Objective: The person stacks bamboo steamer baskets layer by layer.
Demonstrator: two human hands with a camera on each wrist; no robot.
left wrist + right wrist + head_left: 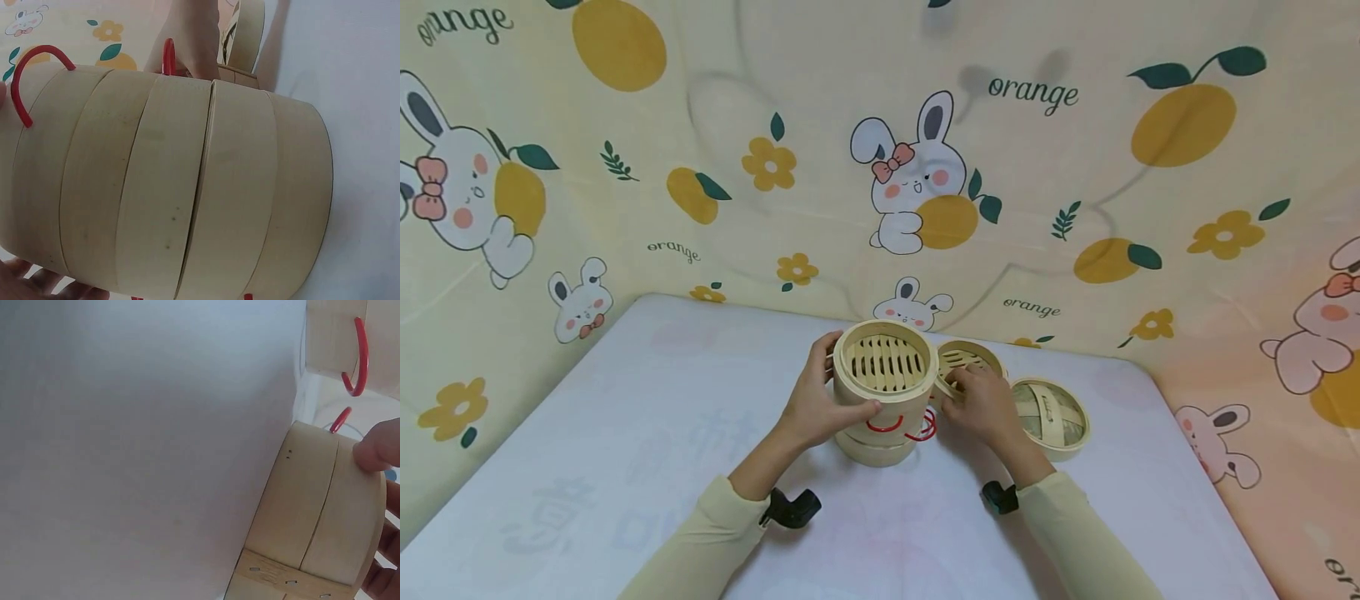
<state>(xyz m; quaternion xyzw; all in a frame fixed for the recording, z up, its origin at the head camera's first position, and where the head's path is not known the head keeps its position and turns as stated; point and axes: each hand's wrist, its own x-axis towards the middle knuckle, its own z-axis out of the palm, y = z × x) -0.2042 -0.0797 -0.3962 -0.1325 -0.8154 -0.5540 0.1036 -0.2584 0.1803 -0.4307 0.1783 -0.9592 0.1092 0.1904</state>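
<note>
A stack of bamboo steamer baskets [880, 454] stands upright on the table, its slatted top facing up. My left hand [820, 404] grips the upper part from the left side, thumb across the front; in the left wrist view its fingers [44, 284] curl around the far side. Just right of the stack sits another bamboo steamer basket [973, 346], also slatted inside. Its rim is held by my right hand [988, 408], with the thumb [378, 447] on the outer wall and the fingers over the edge. Red loops [37, 62] stick out from the stack's side.
A woven bamboo lid [1051, 412] with a strip across it lies at the right, near my right wrist. The white table [685, 467] ends at a patterned backdrop [820, 225] close behind the baskets. Black straps with devices [793, 508] sit on both wrists.
</note>
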